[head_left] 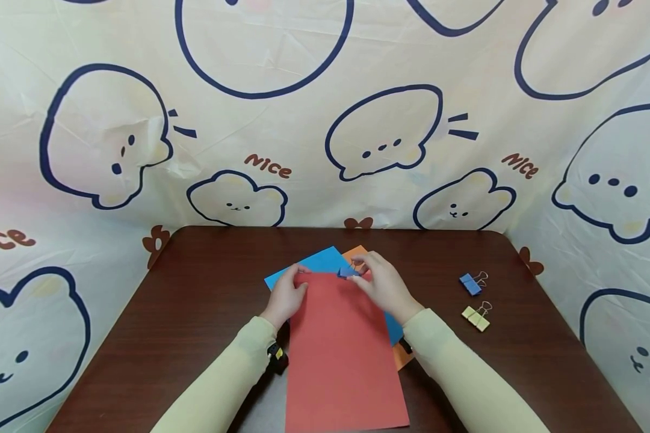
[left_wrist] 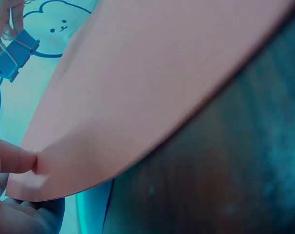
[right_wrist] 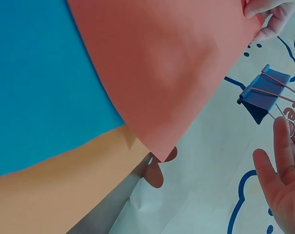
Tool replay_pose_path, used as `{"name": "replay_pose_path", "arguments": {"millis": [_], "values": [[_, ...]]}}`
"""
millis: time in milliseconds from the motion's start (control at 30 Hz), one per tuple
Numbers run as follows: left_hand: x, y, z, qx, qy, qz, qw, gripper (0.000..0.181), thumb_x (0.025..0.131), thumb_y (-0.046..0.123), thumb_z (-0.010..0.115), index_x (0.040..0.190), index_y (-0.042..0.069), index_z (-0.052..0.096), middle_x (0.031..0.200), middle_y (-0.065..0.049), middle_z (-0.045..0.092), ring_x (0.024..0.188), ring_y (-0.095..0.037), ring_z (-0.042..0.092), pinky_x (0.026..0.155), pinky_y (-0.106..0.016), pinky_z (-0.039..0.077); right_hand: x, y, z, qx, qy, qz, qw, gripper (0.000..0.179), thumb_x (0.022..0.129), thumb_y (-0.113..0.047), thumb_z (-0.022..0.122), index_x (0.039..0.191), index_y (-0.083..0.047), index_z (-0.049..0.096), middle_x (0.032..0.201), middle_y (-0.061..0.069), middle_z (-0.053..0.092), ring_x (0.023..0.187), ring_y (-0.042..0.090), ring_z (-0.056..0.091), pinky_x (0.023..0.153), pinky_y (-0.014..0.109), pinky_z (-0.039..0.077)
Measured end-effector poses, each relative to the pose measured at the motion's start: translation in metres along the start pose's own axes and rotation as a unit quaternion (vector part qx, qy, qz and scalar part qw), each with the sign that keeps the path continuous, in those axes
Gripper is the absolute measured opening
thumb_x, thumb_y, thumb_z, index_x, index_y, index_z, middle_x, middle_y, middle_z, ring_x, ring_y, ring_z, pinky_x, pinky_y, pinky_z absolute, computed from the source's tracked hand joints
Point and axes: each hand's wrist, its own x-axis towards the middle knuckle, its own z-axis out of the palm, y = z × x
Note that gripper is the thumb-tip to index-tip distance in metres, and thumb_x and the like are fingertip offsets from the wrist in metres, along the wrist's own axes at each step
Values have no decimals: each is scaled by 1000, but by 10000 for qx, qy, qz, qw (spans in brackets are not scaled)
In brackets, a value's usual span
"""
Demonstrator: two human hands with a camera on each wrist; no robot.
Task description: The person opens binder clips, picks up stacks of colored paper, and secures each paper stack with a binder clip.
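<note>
My left hand (head_left: 286, 296) pinches the top left corner of a red sheet of paper (head_left: 343, 355), thumb on the face toward me. Between the fingers of my right hand (head_left: 387, 285) is a blue binder clip (head_left: 348, 272), held by its wire handles. In the right wrist view the clip (right_wrist: 265, 92) hangs in the air, apart from the paper's edge. Behind the red sheet lie a blue sheet (head_left: 325, 261) and an orange sheet (head_left: 354, 251), mostly covered by it.
On the right of the brown table (head_left: 211, 288) lie another blue binder clip (head_left: 471, 284) and a yellow binder clip (head_left: 475, 319). A grey surface (head_left: 265, 403) shows beside the red sheet's lower left. Behind the table hangs a printed curtain (head_left: 303, 132).
</note>
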Motion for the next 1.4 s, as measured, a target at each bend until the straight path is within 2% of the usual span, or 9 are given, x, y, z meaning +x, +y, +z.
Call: {"name": "replay_pose_path", "arguments": {"millis": [267, 467, 700, 967, 1400], "values": [[0, -2, 2, 11, -22, 20, 10000, 24, 102, 5, 62, 124, 13, 61, 117, -14, 66, 99, -28, 63, 81, -45, 59, 6, 2, -2, -224, 13, -146, 9996, 37, 91, -18, 80, 125, -10, 69, 115, 11, 68, 90, 16, 63, 80, 31, 61], [-3, 1, 2, 13, -51, -2, 10000, 22, 102, 5, 62, 122, 14, 61, 117, -14, 66, 100, -28, 62, 82, -46, 58, 11, 4, -3, -375, -151, -18, 9992, 34, 92, -22, 78, 124, -12, 70, 105, 3, 64, 84, 13, 57, 72, 23, 56], [-5, 3, 4, 124, -76, 64, 9999, 22, 102, 4, 62, 121, 15, 61, 115, -13, 66, 98, -27, 63, 82, -46, 58, 15, 4, -1, -568, -181, -46, 9982, 29, 93, -26, 76, 118, -12, 73, 96, -2, 62, 74, 11, 54, 67, 23, 52], [-5, 4, 5, 78, -122, 247, 9996, 23, 101, 2, 62, 120, 15, 61, 118, -13, 66, 100, -27, 63, 81, -45, 59, 21, 5, -3, -579, -389, -96, 9975, 32, 92, -25, 76, 118, -7, 73, 103, 8, 66, 77, 13, 57, 70, 26, 53], [-5, 3, 5, 18, -140, 291, 9995, 22, 102, 2, 61, 120, 16, 60, 118, -13, 65, 97, -27, 62, 80, -44, 59, 26, 5, -4, -464, -742, -149, 9961, 33, 92, -24, 77, 119, -6, 73, 112, 8, 70, 79, 13, 61, 78, 30, 57]]}}
